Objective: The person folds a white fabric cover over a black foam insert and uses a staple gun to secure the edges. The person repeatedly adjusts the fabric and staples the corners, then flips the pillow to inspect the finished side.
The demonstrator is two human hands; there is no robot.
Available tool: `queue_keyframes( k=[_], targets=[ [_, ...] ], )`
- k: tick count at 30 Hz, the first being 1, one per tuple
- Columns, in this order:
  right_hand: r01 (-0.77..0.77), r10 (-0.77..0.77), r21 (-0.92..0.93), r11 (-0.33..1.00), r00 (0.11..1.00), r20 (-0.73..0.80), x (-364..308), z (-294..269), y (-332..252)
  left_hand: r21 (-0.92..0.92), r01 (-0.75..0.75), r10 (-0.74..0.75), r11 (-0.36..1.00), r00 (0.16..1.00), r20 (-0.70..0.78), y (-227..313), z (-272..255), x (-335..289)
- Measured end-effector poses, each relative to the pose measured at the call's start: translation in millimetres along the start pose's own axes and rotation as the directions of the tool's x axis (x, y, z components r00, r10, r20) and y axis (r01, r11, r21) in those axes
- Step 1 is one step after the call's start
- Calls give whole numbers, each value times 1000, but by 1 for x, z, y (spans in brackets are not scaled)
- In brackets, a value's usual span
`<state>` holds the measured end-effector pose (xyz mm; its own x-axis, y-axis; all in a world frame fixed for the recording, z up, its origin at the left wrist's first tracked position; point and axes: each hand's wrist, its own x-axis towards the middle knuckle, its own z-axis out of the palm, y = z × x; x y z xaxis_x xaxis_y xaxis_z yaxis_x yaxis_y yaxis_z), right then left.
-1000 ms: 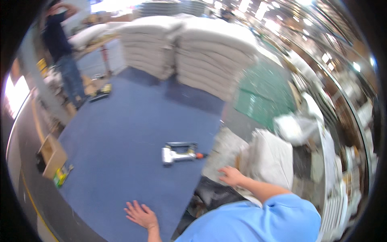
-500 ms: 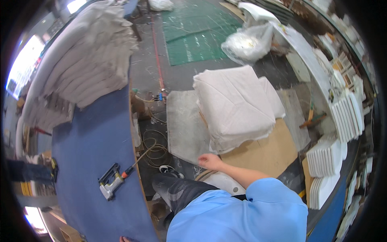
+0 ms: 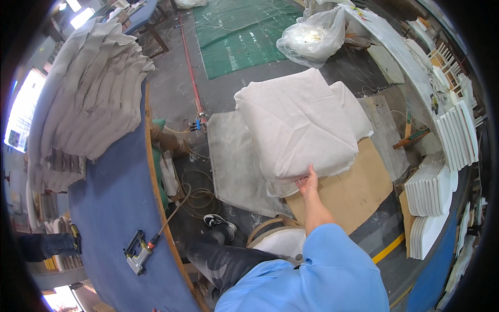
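My right hand (image 3: 307, 184) reaches forward to the near edge of a stack of whitish fabric (image 3: 299, 122). Its fingers are apart and touch the cloth at that edge; no fold is visibly pinched. Of my left hand (image 3: 155, 310) only a sliver shows at the lower edge, over the blue-topped table, so its fingers are hidden. A staple gun (image 3: 137, 255) lies on the blue tabletop (image 3: 112, 203), joined to an air hose. The fabric stack rests partly on a brown board (image 3: 353, 190).
Grey padded pieces (image 3: 91, 99) are piled on the table's far end. A coiled hose (image 3: 200, 200) lies on the floor beside a grey sheet (image 3: 228, 166). White curved panels (image 3: 429, 192) stand stacked at right. Farther off are a plastic bag (image 3: 314, 39) and green sheeting (image 3: 241, 39).
My right hand has moved forward and right from near my body to the fabric stack's edge. The view has shifted slightly. Less of my left hand shows; the staple gun still lies on the table.
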<state>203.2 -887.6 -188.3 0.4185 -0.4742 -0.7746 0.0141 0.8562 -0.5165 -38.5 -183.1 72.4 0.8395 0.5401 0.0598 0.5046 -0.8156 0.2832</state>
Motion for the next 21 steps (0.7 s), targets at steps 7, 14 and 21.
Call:
queue_keyframes(
  k=[7, 14, 21],
  targets=[
    [120, -123, 272, 955, 992, -5, 26, 16, -16, -197, 286, -262, 938, 955, 140, -4, -1, -27],
    [108, -125, 262, 959, 991, 50, 28, 18, -29, -110, 269, -256, 957, 960, 117, -9, -6, -44],
    [52, -104, 276, 960, 978, 178, 9, 39, -63, 176, 190, -212, 966, 970, 119, -13, -28, -74]
  ],
)
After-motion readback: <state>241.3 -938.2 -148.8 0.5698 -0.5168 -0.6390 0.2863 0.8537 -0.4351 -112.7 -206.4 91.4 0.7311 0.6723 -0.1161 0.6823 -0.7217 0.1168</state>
